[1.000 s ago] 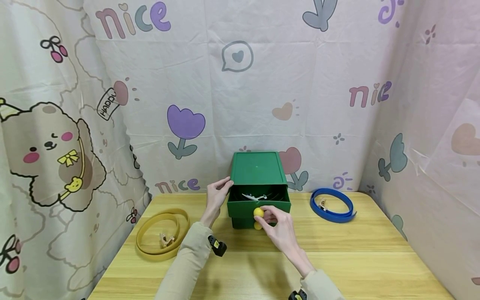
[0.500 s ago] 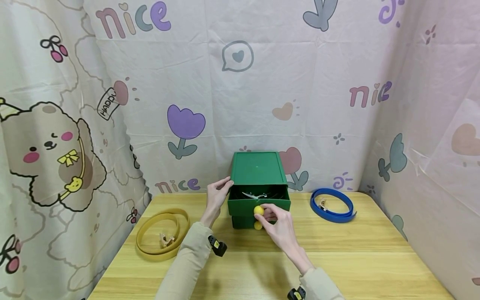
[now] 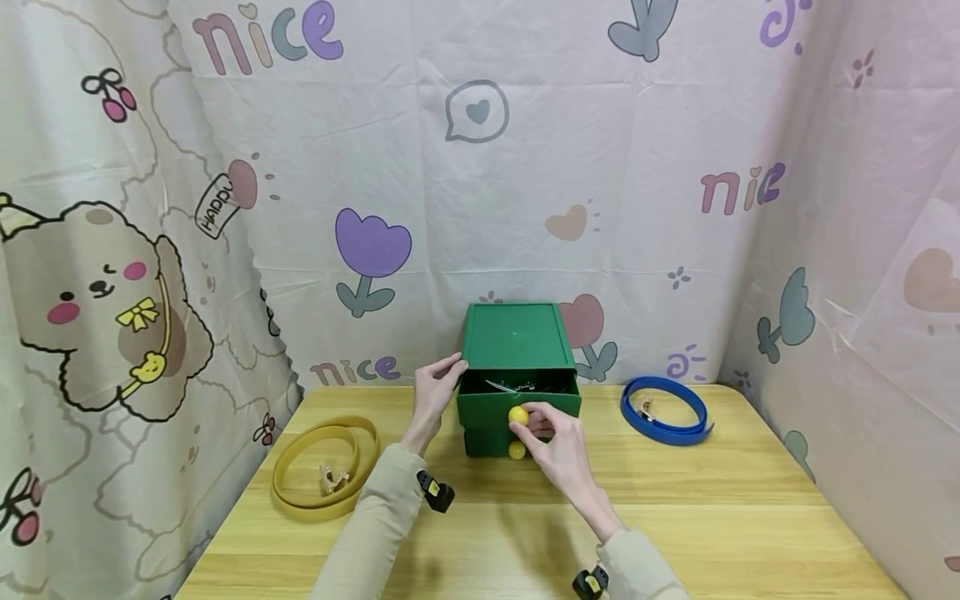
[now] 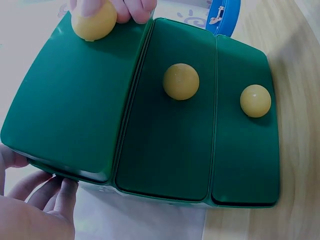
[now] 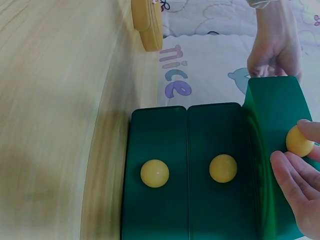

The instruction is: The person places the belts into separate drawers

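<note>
A small green drawer cabinet (image 3: 517, 337) stands near the back of the table, its top drawer (image 3: 480, 410) partly pulled out. Silvery metal items (image 3: 510, 387) lie inside that drawer, too small to identify. My right hand (image 3: 558, 446) pinches the top drawer's round yellow knob (image 3: 518, 415) between thumb and fingers. At the cabinet's upper left edge, my left hand (image 3: 435, 396) holds the body, thumb toward the top and fingers against the side, as the left wrist view shows. The two lower drawers, with yellow knobs (image 4: 181, 81), sit closed in both wrist views.
A coiled yellow belt (image 3: 281, 479) with a gold-coloured buckle lies left of the cabinet. To its right is a coiled blue belt (image 3: 663, 432). Printed curtains (image 3: 480, 183) hang behind and beside the wooden table (image 3: 712, 533).
The top drawer has slid slightly back into the cabinet, with my right hand moving along on its knob. Less of its contents shows. My left hand has stayed in place.
</note>
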Motion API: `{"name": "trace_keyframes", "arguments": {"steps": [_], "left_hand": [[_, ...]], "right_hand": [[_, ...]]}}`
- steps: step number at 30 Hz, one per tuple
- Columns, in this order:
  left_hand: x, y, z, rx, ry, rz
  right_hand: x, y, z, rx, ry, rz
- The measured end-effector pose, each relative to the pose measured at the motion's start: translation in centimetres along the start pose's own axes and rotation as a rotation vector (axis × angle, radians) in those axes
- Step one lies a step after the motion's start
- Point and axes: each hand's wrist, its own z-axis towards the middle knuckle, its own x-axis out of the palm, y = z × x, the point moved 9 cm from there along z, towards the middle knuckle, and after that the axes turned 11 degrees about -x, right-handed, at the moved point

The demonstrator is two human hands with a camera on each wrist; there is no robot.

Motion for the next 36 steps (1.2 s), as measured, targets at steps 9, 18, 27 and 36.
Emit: {"name": "trace_keyframes", "arguments": {"steps": [9,18,27,36], "left_hand": [[0.04,-0.06,0.05,-0.001,0.002,-0.003],[0.05,0.0,0.06,-0.01,0.002,-0.004],[0.05,-0.08,0.01,0.003,0.001,-0.001],[0.09,0.03,0.05,0.001,0.001,-0.004]], "right_hand": [[-0.01,-0.25,0.22,0.013,0.0,0.007],[-0.02,-0.42,0.39,0.017,-0.02,0.01],[0.03,-0.66,0.73,0.029,-0.021,0.006],[0.12,-0.86,0.72,0.023,-0.023,-0.003]]}}
